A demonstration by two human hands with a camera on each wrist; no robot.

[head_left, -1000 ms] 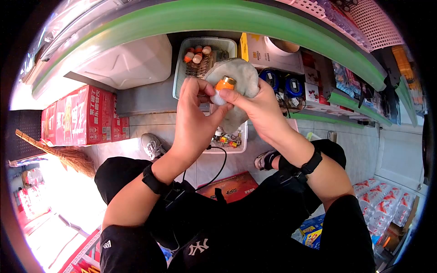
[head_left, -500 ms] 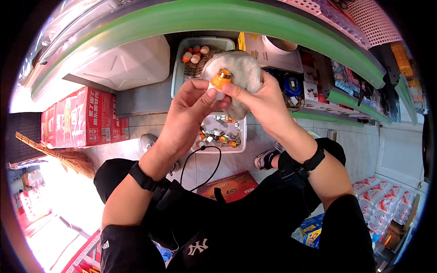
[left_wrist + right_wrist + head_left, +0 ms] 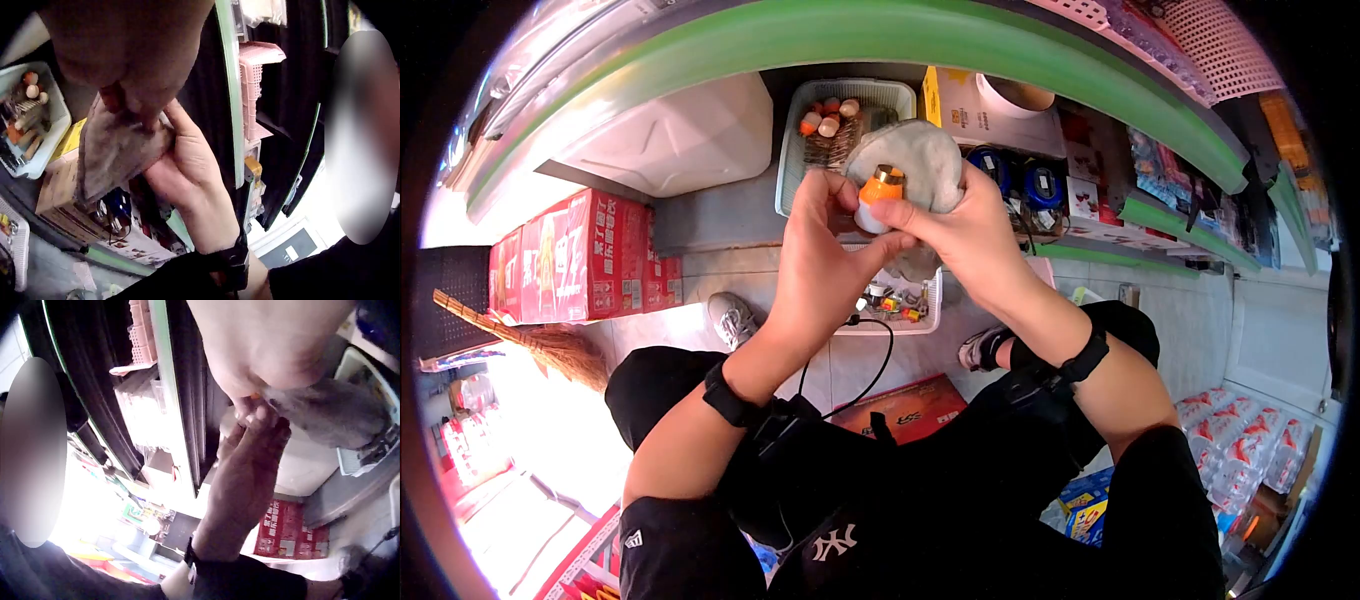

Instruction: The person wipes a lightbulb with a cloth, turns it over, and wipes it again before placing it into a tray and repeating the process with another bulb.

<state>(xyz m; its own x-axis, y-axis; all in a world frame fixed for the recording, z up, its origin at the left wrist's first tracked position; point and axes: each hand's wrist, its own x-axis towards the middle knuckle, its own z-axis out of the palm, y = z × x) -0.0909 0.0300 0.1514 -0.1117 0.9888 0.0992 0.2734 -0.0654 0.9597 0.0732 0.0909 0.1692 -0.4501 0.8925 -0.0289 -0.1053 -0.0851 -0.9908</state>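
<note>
In the head view an orange and white item with a brass-coloured end [image 3: 882, 196] is pinched between both hands, its metal end pointing up. The left hand [image 3: 818, 250] curls its fingers and thumb around the item's left and lower side. My right hand [image 3: 970, 235] has its thumb on the item's orange part and grips a grey cloth [image 3: 920, 160] behind it. The cloth [image 3: 119, 150] hangs from the hands in the left wrist view, and it also shows in the right wrist view [image 3: 337, 412]. Both wrist views hide most of the item.
A pale basket [image 3: 786, 165] with orange and white items stands on the shelf. Below it, a white basket [image 3: 938, 310] of small parts sits on the floor. A white container [image 3: 680, 140], red boxes [image 3: 565, 260] and blue-black items [image 3: 1043, 187] are around. A green shelf edge [image 3: 850, 38] crosses above.
The item tilted and rose slightly with the cloth, then came back lower and more upright. My left hand's fingers have shifted their hold around it.
</note>
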